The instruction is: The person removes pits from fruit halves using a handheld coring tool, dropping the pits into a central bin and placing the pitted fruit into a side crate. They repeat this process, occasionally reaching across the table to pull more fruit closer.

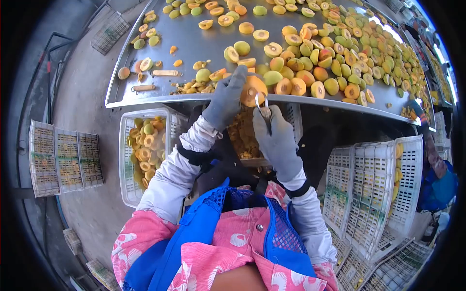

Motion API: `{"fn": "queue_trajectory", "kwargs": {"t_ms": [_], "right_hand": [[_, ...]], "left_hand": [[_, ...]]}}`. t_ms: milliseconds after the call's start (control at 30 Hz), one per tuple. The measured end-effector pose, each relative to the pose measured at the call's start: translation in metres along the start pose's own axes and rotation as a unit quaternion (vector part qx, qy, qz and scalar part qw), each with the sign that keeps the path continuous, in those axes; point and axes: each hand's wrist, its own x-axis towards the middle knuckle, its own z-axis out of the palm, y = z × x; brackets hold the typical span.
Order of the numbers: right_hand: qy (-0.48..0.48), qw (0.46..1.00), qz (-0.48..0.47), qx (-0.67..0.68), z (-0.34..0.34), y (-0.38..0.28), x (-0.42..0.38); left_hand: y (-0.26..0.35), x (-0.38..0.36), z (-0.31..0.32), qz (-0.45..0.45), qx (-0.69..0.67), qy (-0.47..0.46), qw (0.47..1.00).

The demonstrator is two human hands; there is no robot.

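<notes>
My left hand (pixel 227 98), in a grey glove, is closed around a peach half (pixel 254 90) whose orange cut face is turned toward me. In my gloved right hand (pixel 276 139) is a pitting tool (pixel 263 107) with a looped metal end. The loop is right against the right side of the peach half. Both hands are at the near edge of the metal table (pixel 204 43). Cut peach halves (pixel 291 86) lie just beyond them. Below the hands, partly hidden by my arms, a container of orange-brown scraps (pixel 242 136) shows.
A white crate (pixel 124 165) of pitted halves stands left of my legs. Two wooden-handled tools (pixel 165 73) lie on the table's left. A large fruit pile (pixel 359 53) covers its right. Stacked crates (pixel 359 189) stand at right, and another person's arm (pixel 429 140) reaches in there.
</notes>
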Motion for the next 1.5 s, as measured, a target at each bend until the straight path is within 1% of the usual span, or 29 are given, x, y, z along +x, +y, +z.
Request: {"fn": "queue_trajectory", "kwargs": {"t_ms": [33, 100, 133, 167, 200, 267, 300, 333, 367, 400, 467, 500, 533, 567, 600, 667, 800, 867, 900, 967, 1000, 1133, 1200, 1267, 1300, 1367, 1433, 1467, 1500], "right_hand": [[-0.002, 1.0, 0.002, -0.003, 0.001, -0.001, -0.002], [0.005, 0.997, -0.006, -0.074, 0.001, -0.001, -0.007], [0.002, 0.997, -0.007, -0.077, 0.001, 0.0, -0.012], [0.004, 0.997, -0.004, -0.075, 0.001, 0.002, -0.017], [0.006, 0.997, -0.003, -0.074, 0.0, 0.002, -0.024], [0.003, 0.998, -0.003, -0.065, -0.003, 0.002, -0.029], [0.002, 0.998, -0.001, -0.055, -0.004, 0.002, -0.032], [0.001, 0.998, 0.0, -0.055, -0.004, 0.003, -0.035], [-0.006, 0.999, 0.012, -0.039, -0.003, 0.005, -0.038], [-0.014, 0.999, 0.024, -0.024, -0.002, 0.006, -0.041], [-0.02, 0.999, 0.036, -0.007, 0.0, 0.008, -0.046], [-0.025, 0.998, 0.048, 0.01, 0.001, 0.008, -0.047], [-0.024, 0.998, 0.048, 0.01, 0.002, 0.009, -0.048], [-0.02, 0.998, 0.06, 0.024, 0.004, 0.009, -0.05], [-0.015, 0.997, 0.072, 0.038, 0.006, 0.009, -0.051], [-0.004, 0.997, 0.065, 0.048, 0.008, 0.005, -0.053], [0.011, 0.995, 0.061, 0.074, 0.01, -0.002, -0.054], [0.029, 0.996, 0.043, 0.075, 0.012, -0.004, -0.057], [0.046, 0.996, 0.024, 0.076, 0.014, -0.004, -0.058], [0.066, 0.996, 0.008, 0.06, 0.016, -0.01, -0.059], [0.085, 0.995, -0.009, 0.044, 0.017, -0.012, -0.059], [0.09, 0.994, 0.02, 0.05, 0.019, -0.013, -0.059], [0.09, 0.995, -0.01, 0.049, 0.02, -0.01, -0.058], [0.087, 0.996, -0.015, 0.033, 0.018, -0.01, -0.057], [0.082, 0.996, -0.019, 0.015, 0.018, -0.009, -0.057], [0.06, 0.998, -0.005, 0.026, 0.015, -0.008, -0.057], [0.037, 0.999, 0.004, 0.038, 0.011, -0.013, -0.054], [-0.012, 0.981, 0.135, 0.136, 0.006, -0.019, -0.054], [-0.061, 0.935, 0.262, 0.23, 0.002, -0.025, -0.052]], "left_hand": [[0.036, -0.004, 0.005, -0.196, -0.22, 0.007, 0.956], [0.033, -0.015, 0.009, -0.217, -0.251, 0.016, 0.943], [0.028, -0.019, 0.012, -0.236, -0.278, 0.022, 0.931], [0.014, -0.026, 0.023, -0.186, -0.188, 0.061, 0.963], [0.023, -0.031, 0.022, -0.185, -0.189, 0.066, 0.962], [0.037, -0.035, 0.019, -0.204, -0.23, 0.01, 0.951], [0.043, -0.037, 0.017, -0.205, -0.23, 0.011, 0.951], [0.048, -0.04, 0.014, -0.096, -0.124, 0.012, 0.988], [0.051, -0.043, 0.013, 0.016, -0.014, 0.011, 1.0], [0.04, -0.047, 0.016, 0.015, -0.014, 0.012, 1.0], [0.01, -0.055, 0.031, -0.088, -0.21, 0.035, 0.973], [0.015, -0.055, 0.035, -0.088, -0.211, 0.036, 0.973], [0.028, -0.054, 0.039, -0.162, -0.346, 0.074, 0.921], [0.04, -0.054, 0.039, -0.231, -0.472, 0.109, 0.844], [0.052, -0.052, 0.035, -0.232, -0.47, 0.107, 0.845], [0.075, -0.048, 0.027, -0.277, -0.592, 0.061, 0.754], [0.089, -0.046, 0.033, -0.276, -0.577, 0.077, 0.765], [0.087, -0.047, 0.036, -0.239, -0.543, 0.087, 0.8], [0.089, -0.047, 0.039, -0.239, -0.543, 0.086, 0.8], [0.094, -0.047, 0.044, -0.24, -0.544, 0.137, 0.792], [0.099, -0.047, 0.045, -0.24, -0.544, 0.137, 0.793], [0.106, -0.045, 0.046, -0.235, -0.542, 0.164, 0.79], [0.105, -0.045, 0.048, -0.241, -0.539, 0.167, 0.79], [0.101, -0.047, 0.049, -0.221, -0.505, 0.159, 0.819], [0.1, -0.047, 0.05, -0.222, -0.503, 0.158, 0.82], [0.097, -0.048, 0.05, -0.184, -0.465, 0.148, 0.853], [0.093, -0.049, 0.049, -0.186, -0.468, 0.131, 0.854], [0.089, -0.049, 0.048, -0.188, -0.473, 0.113, 0.853], [0.084, -0.047, 0.045, -0.185, -0.471, 0.114, 0.855]]}}
